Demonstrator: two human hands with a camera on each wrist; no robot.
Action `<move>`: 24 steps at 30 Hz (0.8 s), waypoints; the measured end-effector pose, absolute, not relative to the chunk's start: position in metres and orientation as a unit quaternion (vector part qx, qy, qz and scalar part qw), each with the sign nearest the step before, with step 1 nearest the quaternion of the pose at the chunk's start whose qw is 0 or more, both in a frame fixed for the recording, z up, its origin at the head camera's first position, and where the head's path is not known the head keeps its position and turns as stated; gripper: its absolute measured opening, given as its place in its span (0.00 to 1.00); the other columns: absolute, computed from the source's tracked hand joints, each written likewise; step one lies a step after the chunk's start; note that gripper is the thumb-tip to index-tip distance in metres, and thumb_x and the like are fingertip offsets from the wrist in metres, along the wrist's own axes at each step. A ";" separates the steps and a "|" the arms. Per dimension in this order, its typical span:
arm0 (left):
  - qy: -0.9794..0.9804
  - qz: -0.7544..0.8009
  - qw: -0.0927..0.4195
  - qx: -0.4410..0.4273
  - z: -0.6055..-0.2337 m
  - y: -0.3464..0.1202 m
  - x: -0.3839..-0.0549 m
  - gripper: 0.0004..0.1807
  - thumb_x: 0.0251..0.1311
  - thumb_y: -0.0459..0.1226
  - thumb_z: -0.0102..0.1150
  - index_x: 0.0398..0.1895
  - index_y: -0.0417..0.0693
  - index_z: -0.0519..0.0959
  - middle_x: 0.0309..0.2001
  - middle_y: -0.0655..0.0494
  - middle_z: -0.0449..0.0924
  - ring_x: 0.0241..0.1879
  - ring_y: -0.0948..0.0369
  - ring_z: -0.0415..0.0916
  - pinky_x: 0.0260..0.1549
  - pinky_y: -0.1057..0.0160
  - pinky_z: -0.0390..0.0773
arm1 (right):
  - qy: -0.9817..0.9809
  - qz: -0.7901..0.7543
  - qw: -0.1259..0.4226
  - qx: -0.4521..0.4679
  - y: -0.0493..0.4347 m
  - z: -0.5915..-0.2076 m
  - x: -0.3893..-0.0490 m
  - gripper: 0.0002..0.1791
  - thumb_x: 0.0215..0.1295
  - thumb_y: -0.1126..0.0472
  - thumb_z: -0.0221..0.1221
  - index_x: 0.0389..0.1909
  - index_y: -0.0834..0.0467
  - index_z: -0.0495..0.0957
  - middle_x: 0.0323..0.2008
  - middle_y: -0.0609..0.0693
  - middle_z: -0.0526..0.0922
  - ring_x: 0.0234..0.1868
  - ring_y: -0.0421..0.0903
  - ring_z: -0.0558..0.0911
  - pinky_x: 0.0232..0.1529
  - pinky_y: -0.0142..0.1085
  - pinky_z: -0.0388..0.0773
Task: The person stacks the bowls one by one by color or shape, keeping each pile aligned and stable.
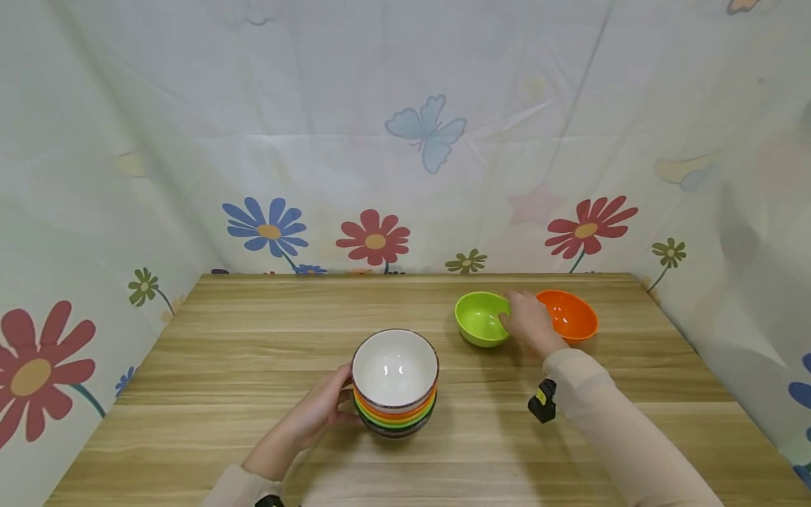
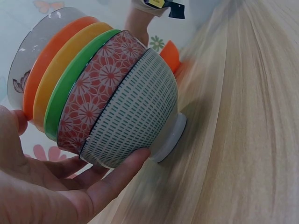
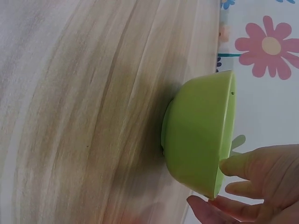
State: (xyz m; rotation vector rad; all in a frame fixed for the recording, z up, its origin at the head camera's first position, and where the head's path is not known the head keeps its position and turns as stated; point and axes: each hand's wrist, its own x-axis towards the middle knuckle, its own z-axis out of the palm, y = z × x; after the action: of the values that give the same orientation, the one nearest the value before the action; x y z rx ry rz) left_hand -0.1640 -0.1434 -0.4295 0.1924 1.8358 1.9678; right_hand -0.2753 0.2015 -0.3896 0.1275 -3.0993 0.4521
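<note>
My left hand (image 1: 326, 403) holds a stack of nested bowls (image 1: 394, 370) at its left side. In the left wrist view the thumb is near the upper rims and the fingers lie along the lowest bowl (image 2: 133, 109), white with green dashes. Above that come a red flower-patterned bowl (image 2: 100, 91), a green, a yellow and an orange bowl, and a white one (image 2: 35, 51) on top. My right hand (image 1: 531, 320) pinches the right rim of a lime green bowl (image 1: 479, 320), thumb at the rim and fingers outside, partly hidden in the head view.
An orange bowl (image 1: 573, 317) stands just right of my right hand, partly covered by it. Everything rests on a wood-grain table (image 1: 266, 338). A patterned cloth (image 1: 329, 176) with flowers and a butterfly hangs behind the back edge and at both sides.
</note>
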 end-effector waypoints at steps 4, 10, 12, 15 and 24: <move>0.664 0.712 0.219 0.068 -0.430 -0.143 -0.164 0.36 0.66 0.57 0.37 0.63 0.37 0.62 0.61 0.39 0.62 0.54 0.51 0.68 0.40 0.50 0.80 | -0.990 0.142 -0.008 0.017 0.200 -0.390 -0.277 0.22 0.60 0.63 0.55 0.54 0.71 0.70 0.42 0.66 0.77 0.36 0.57 0.76 0.41 0.48 0.78; 0.663 0.712 0.221 0.067 -0.429 -0.143 -0.164 0.36 0.65 0.57 0.37 0.63 0.37 0.62 0.61 0.39 0.61 0.55 0.50 0.67 0.40 0.50 0.80 | -0.989 0.147 -0.015 -0.015 0.201 -0.392 -0.278 0.14 0.61 0.65 0.54 0.44 0.70 0.73 0.28 0.58 0.75 0.26 0.50 0.72 0.24 0.36 0.72; 0.662 0.713 0.222 0.067 -0.429 -0.143 -0.164 0.36 0.65 0.58 0.37 0.63 0.37 0.62 0.62 0.39 0.60 0.55 0.50 0.67 0.40 0.50 0.80 | -0.989 0.148 -0.013 -0.019 0.201 -0.393 -0.279 0.14 0.61 0.65 0.54 0.43 0.71 0.74 0.27 0.58 0.75 0.25 0.50 0.72 0.23 0.35 0.71; 0.661 0.713 0.223 0.069 -0.429 -0.144 -0.164 0.36 0.66 0.58 0.37 0.63 0.37 0.62 0.62 0.39 0.60 0.54 0.51 0.68 0.40 0.50 0.80 | -0.988 0.150 -0.012 -0.021 0.202 -0.394 -0.279 0.14 0.61 0.65 0.54 0.43 0.71 0.75 0.27 0.57 0.76 0.25 0.50 0.72 0.23 0.35 0.71; 0.660 0.714 0.224 0.072 -0.429 -0.144 -0.164 0.36 0.66 0.57 0.36 0.63 0.37 0.62 0.61 0.39 0.60 0.52 0.52 0.69 0.39 0.50 0.80 | -0.987 0.158 -0.012 -0.031 0.201 -0.393 -0.279 0.15 0.60 0.66 0.52 0.45 0.70 0.76 0.30 0.58 0.78 0.26 0.50 0.74 0.26 0.35 0.74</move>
State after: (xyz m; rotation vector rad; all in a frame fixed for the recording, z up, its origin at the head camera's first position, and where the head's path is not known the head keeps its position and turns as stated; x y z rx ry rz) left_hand -0.1645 -0.1443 -0.4290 0.1985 1.8200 1.9696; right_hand -0.2792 0.2009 -0.3929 -0.0975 -3.1240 0.5009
